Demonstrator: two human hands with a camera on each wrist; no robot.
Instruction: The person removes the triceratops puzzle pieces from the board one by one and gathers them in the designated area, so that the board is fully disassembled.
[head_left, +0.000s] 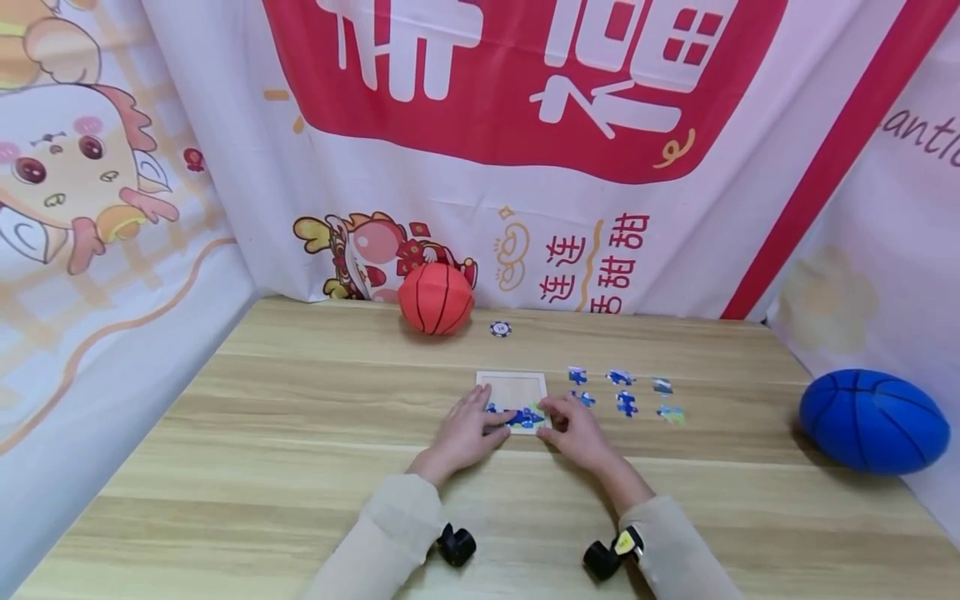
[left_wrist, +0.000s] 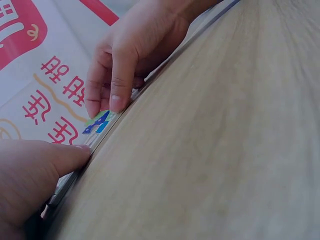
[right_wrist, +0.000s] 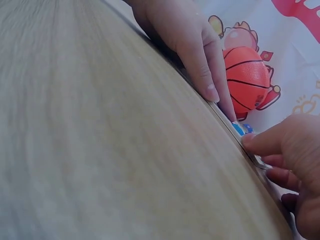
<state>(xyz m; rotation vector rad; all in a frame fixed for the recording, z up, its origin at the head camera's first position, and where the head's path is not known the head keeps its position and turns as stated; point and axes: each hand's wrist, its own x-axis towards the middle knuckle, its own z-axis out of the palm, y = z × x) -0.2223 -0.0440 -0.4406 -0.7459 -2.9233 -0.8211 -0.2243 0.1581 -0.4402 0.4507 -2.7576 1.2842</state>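
A small square puzzle tray [head_left: 517,389] with a pale rim lies on the table in the head view. Blue and green puzzle pieces [head_left: 527,417] fill part of its near side; the far part shows bare wood. My left hand [head_left: 465,432] rests over the tray's left side, its fingers fairly straight, one fingertip touching the pieces. At the right rim my right hand [head_left: 577,429] pinches a green and blue puzzle piece [left_wrist: 97,121] between thumb and fingertips, low over the tray. Fingers partly hide that piece in both wrist views.
Several loose puzzle pieces [head_left: 627,404] lie right of the tray. A round chip [head_left: 501,329] and a red ball [head_left: 437,298] sit at the back, near the printed cloth [head_left: 480,183]. A blue ball [head_left: 873,422] stands at the right edge.
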